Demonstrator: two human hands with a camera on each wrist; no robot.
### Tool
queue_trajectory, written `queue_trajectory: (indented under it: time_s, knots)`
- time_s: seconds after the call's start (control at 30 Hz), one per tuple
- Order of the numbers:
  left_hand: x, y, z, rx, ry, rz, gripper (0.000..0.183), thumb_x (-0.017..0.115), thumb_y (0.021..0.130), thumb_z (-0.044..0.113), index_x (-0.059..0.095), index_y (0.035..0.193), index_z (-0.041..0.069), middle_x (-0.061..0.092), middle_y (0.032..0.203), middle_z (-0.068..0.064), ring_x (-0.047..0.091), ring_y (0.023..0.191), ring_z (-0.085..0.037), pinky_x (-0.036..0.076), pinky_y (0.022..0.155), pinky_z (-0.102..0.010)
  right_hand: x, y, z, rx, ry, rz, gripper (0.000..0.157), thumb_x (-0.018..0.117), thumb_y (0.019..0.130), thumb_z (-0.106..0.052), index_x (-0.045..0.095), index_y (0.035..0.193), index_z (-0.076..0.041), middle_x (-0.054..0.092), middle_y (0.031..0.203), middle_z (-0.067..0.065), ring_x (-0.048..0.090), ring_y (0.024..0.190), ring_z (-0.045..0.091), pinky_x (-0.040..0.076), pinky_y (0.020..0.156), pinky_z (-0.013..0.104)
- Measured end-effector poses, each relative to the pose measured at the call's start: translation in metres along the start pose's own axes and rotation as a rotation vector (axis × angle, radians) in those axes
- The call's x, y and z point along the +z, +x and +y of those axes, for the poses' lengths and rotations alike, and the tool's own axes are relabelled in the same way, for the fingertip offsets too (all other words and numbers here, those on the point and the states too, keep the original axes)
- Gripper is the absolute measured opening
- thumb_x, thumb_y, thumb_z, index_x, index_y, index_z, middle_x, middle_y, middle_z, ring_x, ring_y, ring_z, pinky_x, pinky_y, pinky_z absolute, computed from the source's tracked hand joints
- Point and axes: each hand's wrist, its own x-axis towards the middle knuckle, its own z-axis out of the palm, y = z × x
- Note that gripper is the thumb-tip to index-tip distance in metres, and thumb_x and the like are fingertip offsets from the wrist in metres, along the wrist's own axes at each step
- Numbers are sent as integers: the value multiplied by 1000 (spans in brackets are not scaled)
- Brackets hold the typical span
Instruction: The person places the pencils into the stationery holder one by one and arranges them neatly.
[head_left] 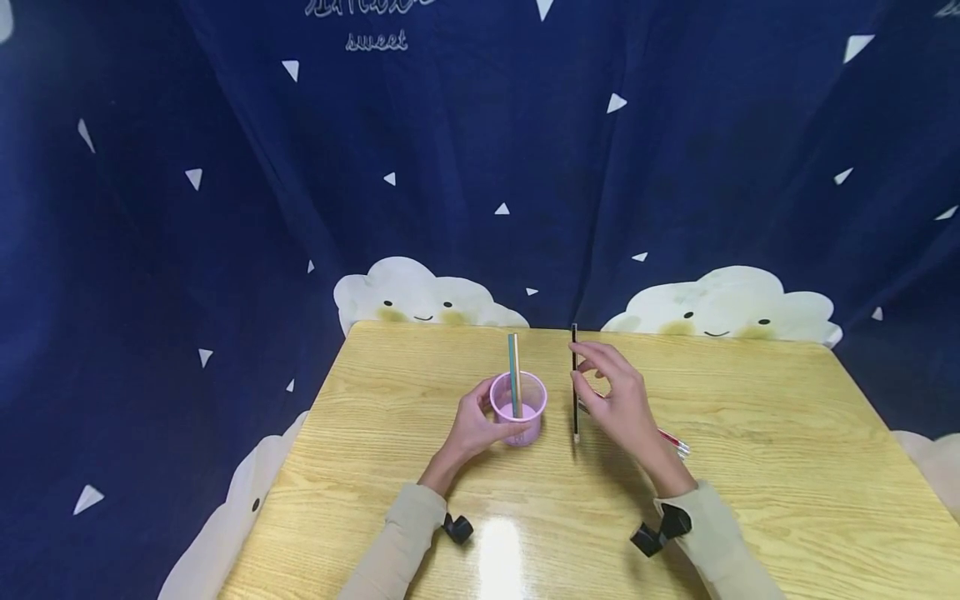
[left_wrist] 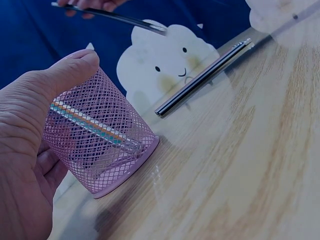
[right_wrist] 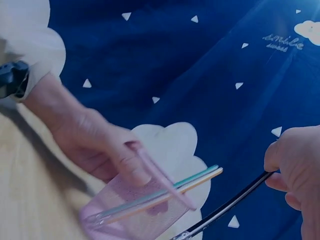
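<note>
My left hand point(head_left: 480, 425) grips a pink mesh pencil cup point(left_wrist: 115, 165) round its side, and the cup stands on the table. Inside it lean two pencils, one teal point(head_left: 513, 358) and one pale orange point(right_wrist: 202, 184). To the right of the cup, my right hand point(head_left: 618, 400) pinches a black pencil point(head_left: 575, 421) near its upper part. That pencil hangs upright above the table, apart from the cup. Beneath the right hand lie a few more pencils point(left_wrist: 200, 77), partly hidden in the head view; a red one point(head_left: 671, 437) shows there.
The wooden table point(head_left: 765, 467) reaches out on both sides of the hands. Behind it hangs a dark blue curtain point(head_left: 450, 125) with white triangles and smiling clouds. A small black camera point(head_left: 651, 537) is strapped to the right wrist, another point(head_left: 457, 527) to the left.
</note>
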Motion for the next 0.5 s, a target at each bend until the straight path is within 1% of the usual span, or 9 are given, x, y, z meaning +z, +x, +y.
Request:
queue_trajectory:
  time_s: [0.07,0.13,0.2,0.3,0.4,0.5]
  knots:
    - [0,0,0,4,-1,-2,81,97,70,12,61,142,7,70,131,-10,67,117,-33,55,103,-43,0,8,-3,-14,3,28,45,75,85,11,71,128,-1,71,124,13,72,85,22,53,75,22]
    - [0,0,-1,5,-1,-3,82,96,70,12,60,143,7,70,131,-10,67,117,-33,56,102,-43,-1,15,-7,-25,19,58,44,75,85,11,72,127,-1,71,123,13,72,85,23,52,75,21]
    - [-1,0,-1,2,-1,-4,82,96,70,12,60,143,7,70,131,-10,67,117,-33,56,102,-44,0,22,-10,-41,38,92,43,75,86,12,73,126,-2,72,122,12,71,83,23,53,74,23]
    - [-1,1,-1,-4,-2,-6,83,96,69,11,60,144,8,70,131,-9,67,116,-31,55,103,-44,2,33,-16,-65,67,131,40,74,87,12,74,124,-2,73,120,12,70,83,22,53,73,25]
    - [-1,1,-1,-5,-12,-10,83,96,69,10,60,143,8,70,131,-8,67,116,-26,54,104,-44,5,40,-21,-98,78,152,40,73,86,11,74,124,-2,73,119,12,70,83,25,53,73,28]
    - [-1,1,-1,-3,-24,-12,83,96,69,9,60,143,7,70,131,-10,67,116,-26,54,105,-45,11,45,-25,-129,86,168,40,73,86,11,74,124,-2,72,118,13,71,84,29,53,73,31]
